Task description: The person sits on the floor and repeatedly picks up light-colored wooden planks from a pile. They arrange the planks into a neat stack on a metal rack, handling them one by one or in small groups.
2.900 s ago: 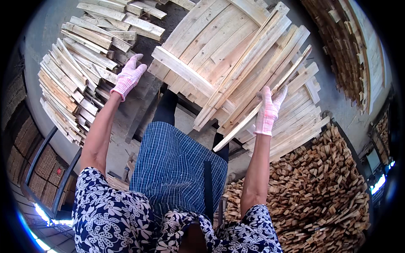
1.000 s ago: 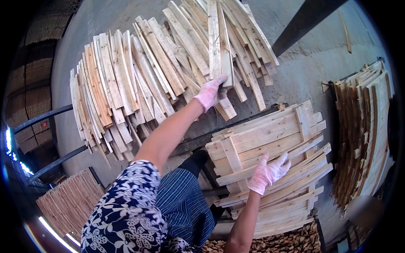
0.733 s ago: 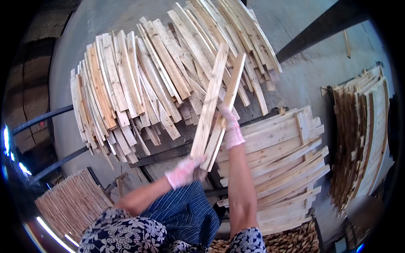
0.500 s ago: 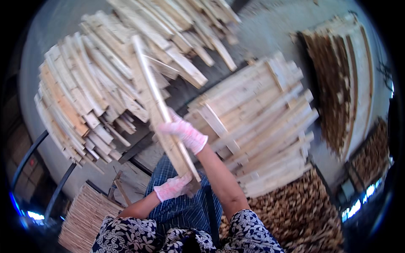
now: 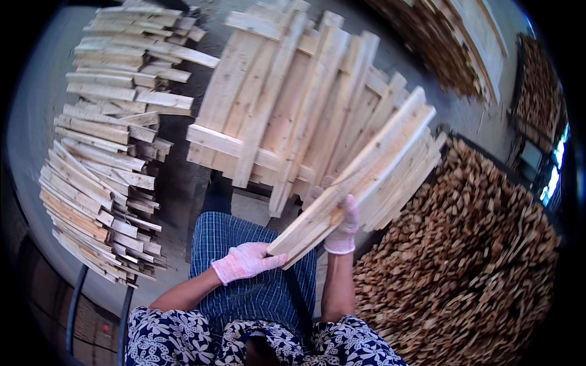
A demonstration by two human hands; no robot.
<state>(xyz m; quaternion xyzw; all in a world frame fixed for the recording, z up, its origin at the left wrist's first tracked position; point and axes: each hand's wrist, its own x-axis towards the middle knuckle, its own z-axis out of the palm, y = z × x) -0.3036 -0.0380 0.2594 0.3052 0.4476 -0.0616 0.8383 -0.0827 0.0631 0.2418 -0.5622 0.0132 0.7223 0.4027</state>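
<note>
Long pale wooden boards (image 5: 366, 152), seemingly two lying together, slant from my lap toward the far right. My left hand (image 5: 247, 262), in a pink-and-white knit glove, grips their near end, thumb along the edge. Farther up, my right hand (image 5: 344, 229), gloved alike, wraps round them from beneath, fingers partly hidden behind the wood. Beyond and below the held boards lies a stack of planks (image 5: 256, 91) with loose strips across it. The far end of the held boards overlaps the stack's right side in view; whether they touch, I cannot tell.
A heap of rough boards (image 5: 91, 165) spreads along the left. Tightly packed wood pieces (image 5: 458, 268) fill the right side. Another wood stack (image 5: 439, 43) stands at the far right. Dark metal rails (image 5: 78, 305) rise at the lower left.
The view has turned right. The held boards have swung from pointing far left to far right, over the plank stack. Both hands still grip them.
</note>
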